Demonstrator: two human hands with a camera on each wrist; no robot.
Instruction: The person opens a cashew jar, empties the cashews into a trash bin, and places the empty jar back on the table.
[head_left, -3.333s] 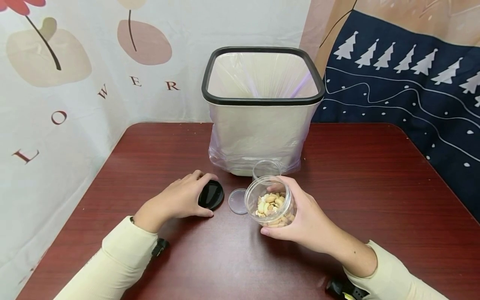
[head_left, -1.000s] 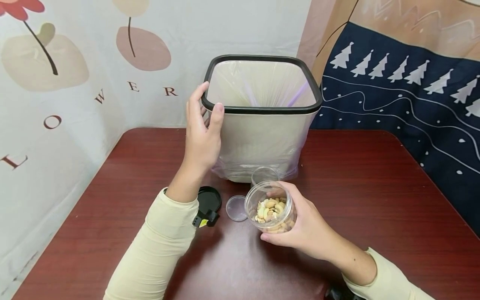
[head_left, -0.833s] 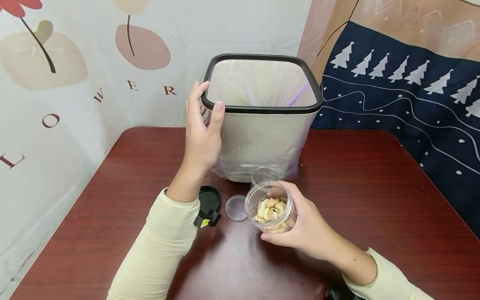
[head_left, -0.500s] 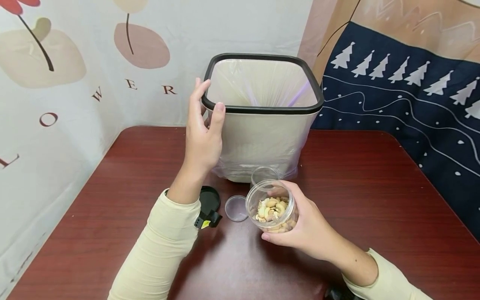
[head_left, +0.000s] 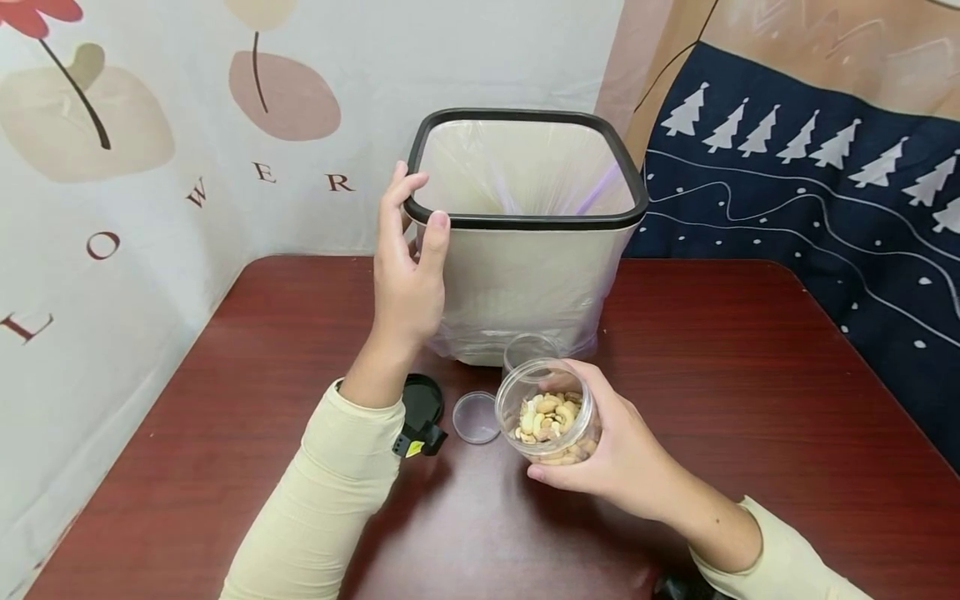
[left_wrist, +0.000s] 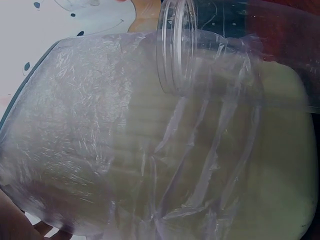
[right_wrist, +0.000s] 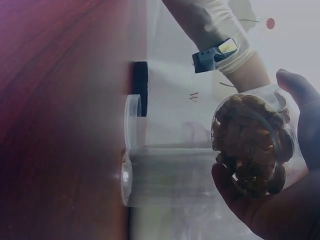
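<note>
My left hand (head_left: pixel 408 275) grips the front-left corner of a beige bin (head_left: pixel 525 275), thumb on its front wall and fingers round the black rim (head_left: pixel 525 220). A clear bag lines the bin, and its wrinkled plastic (left_wrist: pixel 125 150) fills the left wrist view. My right hand (head_left: pixel 618 454) holds an open clear jar of mixed nuts (head_left: pixel 549 414) just above the table, in front of the bin. In the right wrist view the nut jar (right_wrist: pixel 250 145) sits in my palm.
A black lid (head_left: pixel 424 398) and a small clear inner lid (head_left: pixel 476 417) lie on the dark red table (head_left: pixel 750 375) between my arms. An empty clear jar (head_left: pixel 530 349) stands against the bin's foot. Patterned cloths hang behind and to both sides.
My left hand left the black lid on the table and rose to grip the bin's corner rim. Over the last second it only shifted its fingers a little. The nut jar barely moved.
</note>
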